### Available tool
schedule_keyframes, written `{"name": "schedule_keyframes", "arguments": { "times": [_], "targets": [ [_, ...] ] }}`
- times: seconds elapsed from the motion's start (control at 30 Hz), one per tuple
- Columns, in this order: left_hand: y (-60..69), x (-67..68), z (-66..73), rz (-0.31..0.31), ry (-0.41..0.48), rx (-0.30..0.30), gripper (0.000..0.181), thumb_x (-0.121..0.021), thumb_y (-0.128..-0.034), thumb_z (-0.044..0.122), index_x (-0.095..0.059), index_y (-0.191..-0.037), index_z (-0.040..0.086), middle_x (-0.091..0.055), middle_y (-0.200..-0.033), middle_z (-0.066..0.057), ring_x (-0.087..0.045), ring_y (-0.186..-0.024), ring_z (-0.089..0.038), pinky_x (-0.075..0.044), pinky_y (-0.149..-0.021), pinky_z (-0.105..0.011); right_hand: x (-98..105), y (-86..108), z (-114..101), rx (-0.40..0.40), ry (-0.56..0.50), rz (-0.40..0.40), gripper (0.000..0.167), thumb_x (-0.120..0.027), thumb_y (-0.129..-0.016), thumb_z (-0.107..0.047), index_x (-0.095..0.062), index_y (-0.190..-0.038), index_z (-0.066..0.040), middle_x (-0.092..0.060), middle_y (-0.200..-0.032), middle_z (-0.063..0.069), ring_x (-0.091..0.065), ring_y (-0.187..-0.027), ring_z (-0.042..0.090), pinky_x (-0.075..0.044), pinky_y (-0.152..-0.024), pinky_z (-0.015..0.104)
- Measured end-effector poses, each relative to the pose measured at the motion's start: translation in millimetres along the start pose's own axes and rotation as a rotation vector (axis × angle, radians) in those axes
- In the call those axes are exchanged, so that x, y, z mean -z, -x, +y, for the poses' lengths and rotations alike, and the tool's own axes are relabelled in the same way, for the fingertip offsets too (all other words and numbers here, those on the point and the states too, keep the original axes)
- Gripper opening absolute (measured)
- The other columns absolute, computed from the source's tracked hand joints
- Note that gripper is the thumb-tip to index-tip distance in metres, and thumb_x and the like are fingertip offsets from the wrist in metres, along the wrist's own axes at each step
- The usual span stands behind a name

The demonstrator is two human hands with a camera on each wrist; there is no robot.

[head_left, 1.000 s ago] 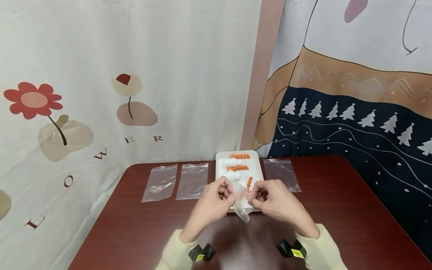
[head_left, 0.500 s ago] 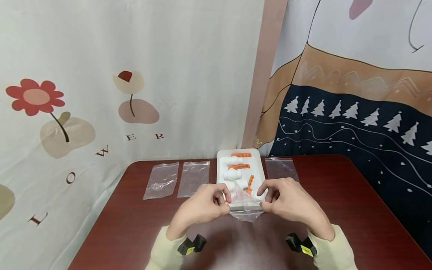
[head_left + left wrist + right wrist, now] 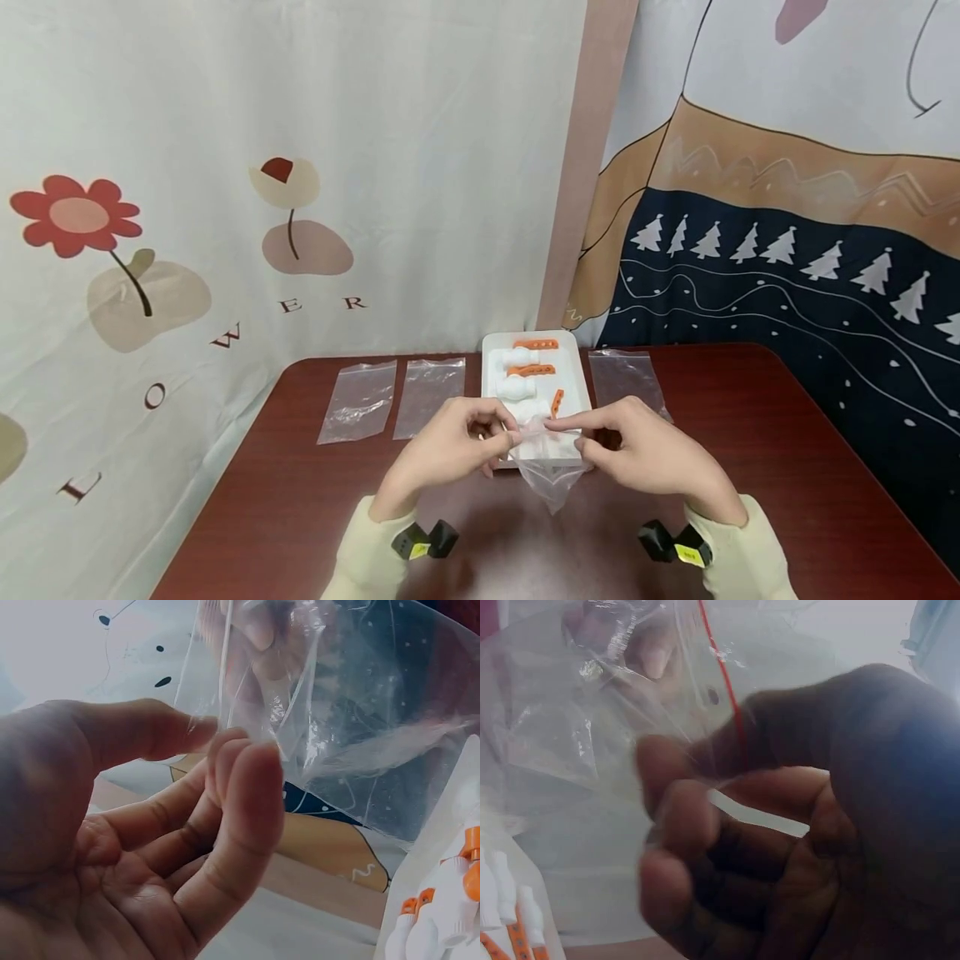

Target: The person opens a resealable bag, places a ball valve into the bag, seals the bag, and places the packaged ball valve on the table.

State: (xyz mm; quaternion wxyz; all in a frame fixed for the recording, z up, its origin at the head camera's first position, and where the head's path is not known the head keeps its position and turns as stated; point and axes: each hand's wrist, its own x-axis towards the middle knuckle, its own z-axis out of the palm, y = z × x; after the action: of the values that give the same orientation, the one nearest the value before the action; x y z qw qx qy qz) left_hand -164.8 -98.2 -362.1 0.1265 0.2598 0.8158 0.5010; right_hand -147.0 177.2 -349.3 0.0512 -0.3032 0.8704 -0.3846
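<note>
A clear plastic bag [image 3: 551, 482] hangs between the two hands over the tray's near edge, one corner pointing down. The left hand [image 3: 450, 442] pinches its left edge between thumb and fingertips; the left wrist view shows the bag [image 3: 367, 697] beyond that hand [image 3: 217, 817]. With index finger stretched across the bag's top, the right hand [image 3: 648, 450] has its thumb lower at the bag's right side. In the right wrist view, a red seal line crosses the bag [image 3: 562, 742] beside the thumb of the right hand [image 3: 780, 802], whose fingers are bent.
A white tray [image 3: 491, 346] holds white bottle-like pieces [image 3: 517, 387] and orange holed strips [image 3: 536, 344]. Left of it, two flat clear bags [image 3: 358, 402] [image 3: 430, 398] lie on the dark red table [image 3: 285, 500]; another bag [image 3: 626, 379] lies to its right. Printed curtains [image 3: 420, 167] stand behind.
The hands have drawn closer together since half a second ago. The right index finger has straightened toward the left fingertips, and the bag's lower corner hangs further down.
</note>
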Motion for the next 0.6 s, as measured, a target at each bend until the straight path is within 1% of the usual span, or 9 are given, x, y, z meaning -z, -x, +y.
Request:
{"name": "schedule_keyframes", "arguments": {
  "times": [0.13,0.27,0.37,0.5,0.6],
  "targets": [
    [-3.4,-3.1,-2.0,0.025,0.023,-0.014,0.011,-0.072,-0.0959,0.02,-0.073,-0.09,0.01,-0.065,-0.072,-0.007,-0.066,-0.056,-0.018,-0.06,-0.056,-0.038,4,-1.7,3,-0.082,-0.019,0.017,0.042,-0.053,-0.095,0.001,-0.077,-0.12,-0.022,-0.044,-0.056,-0.012,-0.031,-0.046,0.001,-0.03,-0.043,0.021],
    [-5.0,-4.1,-2.6,0.03,0.057,-0.012,0.013,-0.072,-0.0965,0.02,-0.074,-0.09,0.009,-0.065,-0.073,-0.01,-0.065,-0.058,-0.018,-0.061,-0.057,-0.039,8,-1.6,7,-0.166,-0.036,0.034,0.034,-0.053,-0.098,-0.003,-0.077,-0.117,-0.018,-0.055,-0.062,-0.007,-0.041,-0.048,0.005,-0.034,-0.045,0.022],
    [-5.0,-0.7,-3.1,0.045,0.056,-0.007,0.012,-0.07,-0.0974,0.018,-0.073,-0.089,0.01,-0.065,-0.072,-0.011,-0.065,-0.058,-0.019,-0.06,-0.057,-0.039,12,-0.5,10,-0.207,-0.043,0.057,0.032,-0.054,-0.098,-0.005,-0.078,-0.116,-0.017,-0.057,-0.062,-0.005,-0.047,-0.05,0.007,-0.035,-0.045,0.022],
    [-6.5,5.4,-7.2,0.089,0.014,0.01,0.01,-0.069,-0.0979,0.017,-0.072,-0.089,0.013,-0.065,-0.073,-0.005,-0.063,-0.059,-0.018,-0.057,-0.056,-0.032,20,2.2,15,-0.236,-0.039,0.091,0.031,-0.053,-0.098,-0.004,-0.077,-0.116,-0.013,-0.056,-0.061,-0.003,-0.049,-0.052,0.009,-0.037,-0.046,0.022],
    [-8.6,8.2,-13.5,0.114,-0.011,0.018,0.008,-0.069,-0.0981,0.018,-0.073,-0.092,0.015,-0.065,-0.075,-0.002,-0.063,-0.061,-0.021,-0.055,-0.055,-0.027,25,4.8,19,-0.249,-0.024,0.115,0.031,-0.053,-0.098,-0.003,-0.077,-0.118,-0.011,-0.056,-0.061,-0.002,-0.049,-0.053,0.011,-0.04,-0.048,0.023]
  ]
}}
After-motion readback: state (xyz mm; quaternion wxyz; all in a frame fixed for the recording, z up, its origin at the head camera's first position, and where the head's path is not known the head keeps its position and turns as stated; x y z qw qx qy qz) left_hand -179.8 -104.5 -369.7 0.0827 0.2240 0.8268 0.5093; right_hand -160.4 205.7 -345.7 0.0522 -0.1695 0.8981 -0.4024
